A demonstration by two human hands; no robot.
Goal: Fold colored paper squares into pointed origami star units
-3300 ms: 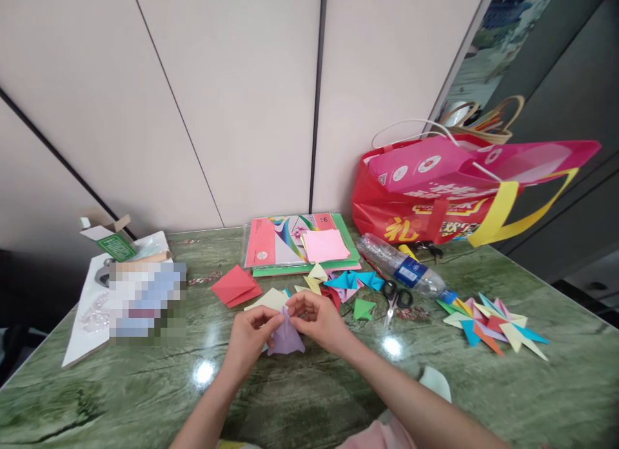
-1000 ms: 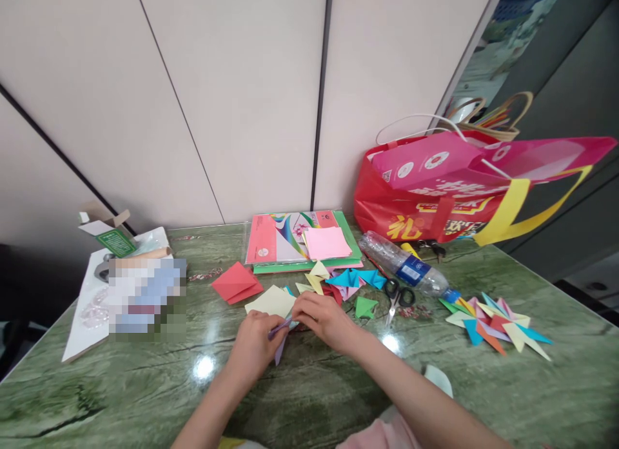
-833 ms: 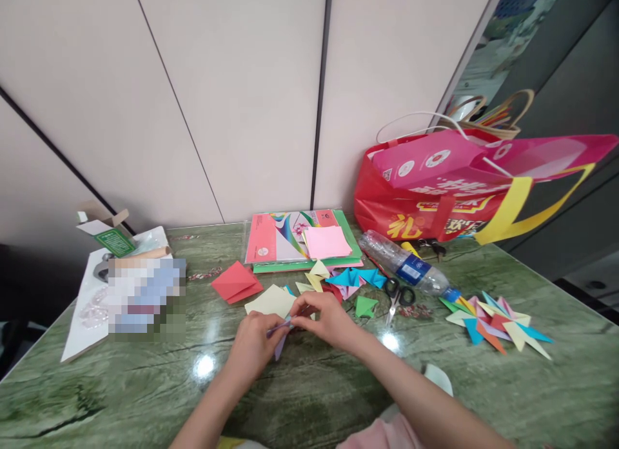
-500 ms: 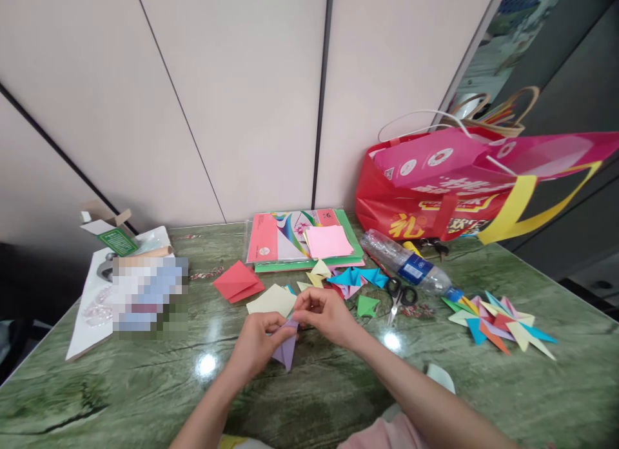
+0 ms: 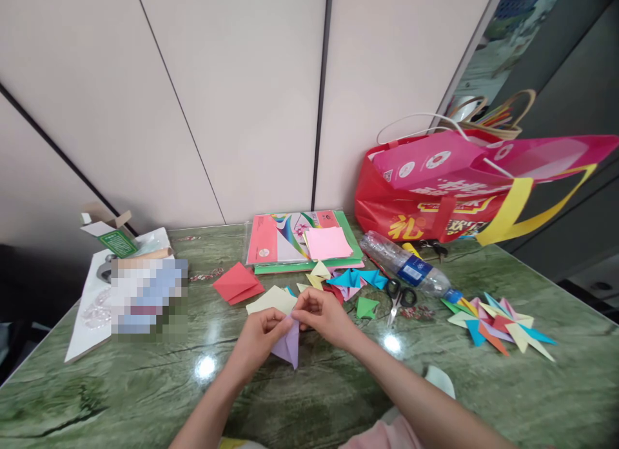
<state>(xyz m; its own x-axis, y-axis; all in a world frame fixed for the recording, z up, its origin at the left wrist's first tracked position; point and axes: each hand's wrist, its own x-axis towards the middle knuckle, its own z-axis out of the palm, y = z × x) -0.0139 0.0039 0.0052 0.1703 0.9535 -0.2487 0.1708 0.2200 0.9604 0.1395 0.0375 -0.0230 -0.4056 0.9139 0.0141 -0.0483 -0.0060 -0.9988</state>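
Note:
A folded piece of purple origami paper is pinched at its upper end between both hands, its point hanging toward me. My left hand grips it from the left with thumb and fingers closed. From the right, my right hand pinches the same top corner, fingertips touching the left thumb. Just behind the hands lies cream paper, and red folded paper is to its left. A small green folded piece rests right of my right hand, near black-handled scissors. Fingers cover the paper's top.
Yellow, blue and pink folded pieces lie behind the hands, before paper packs topped by pink sheets. A plastic bottle, colourful folded star shapes and a red bag stand right. A white board holds a box left.
The purple paper has turned slightly, its lower point swinging to the right and more of its face showing. Both hands keep their pinch in nearly the same place.

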